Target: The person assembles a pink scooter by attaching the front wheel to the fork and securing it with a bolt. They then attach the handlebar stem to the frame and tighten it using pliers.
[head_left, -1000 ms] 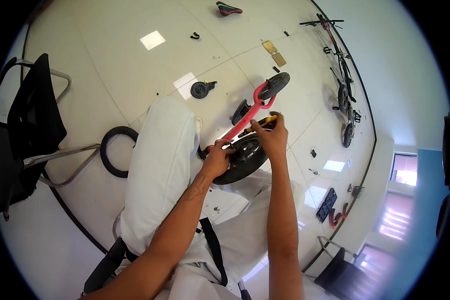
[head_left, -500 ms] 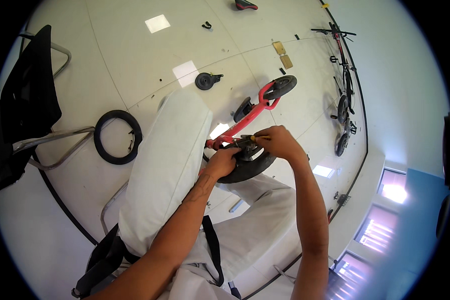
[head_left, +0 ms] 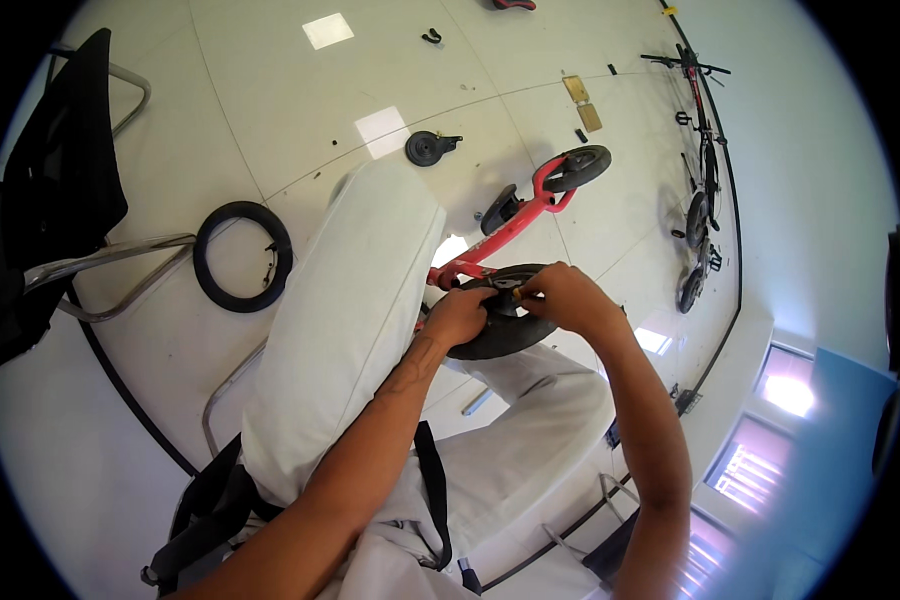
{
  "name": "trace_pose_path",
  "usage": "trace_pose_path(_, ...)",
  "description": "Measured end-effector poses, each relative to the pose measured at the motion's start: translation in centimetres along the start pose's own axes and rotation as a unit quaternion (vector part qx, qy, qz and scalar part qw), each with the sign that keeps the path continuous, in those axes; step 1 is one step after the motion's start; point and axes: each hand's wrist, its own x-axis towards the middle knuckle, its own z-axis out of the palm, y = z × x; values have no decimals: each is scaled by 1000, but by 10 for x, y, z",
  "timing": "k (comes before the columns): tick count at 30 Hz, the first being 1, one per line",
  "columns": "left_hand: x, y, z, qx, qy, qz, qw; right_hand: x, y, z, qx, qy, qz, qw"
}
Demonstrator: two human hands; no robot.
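A small red balance bike lies on the pale floor in front of my knees, its far wheel pointing away. Its near black wheel rests between my legs in white trousers. My left hand grips the near wheel at its hub on the left side. My right hand is closed on a small yellowish tool held against the hub from the right. The hub itself is mostly hidden by my fingers.
A loose black tyre lies on the floor to the left beside a metal chair frame. A small black wheel sits beyond my left knee. A full-size bicycle stands by the right wall. Wooden blocks lie further off.
The view has shifted so the bike and hands sit lower and more central. Both hands stay on the near wheel's hub, the right one drawn in closer to the left.
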Motion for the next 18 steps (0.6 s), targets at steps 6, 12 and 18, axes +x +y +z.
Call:
trace_pose_path(6,1,4,-3,-1,-8,-24,1000,-1,2,-5,-33,41,-22,998)
trace_pose_path(12,1,2,0,25,-1,-10,1000,-6,-2,-15,-24,84,-51,995)
trace_pose_path(18,7,-11,8,45,27,-17,999,-7,-2,-20,-48,123,-50,990)
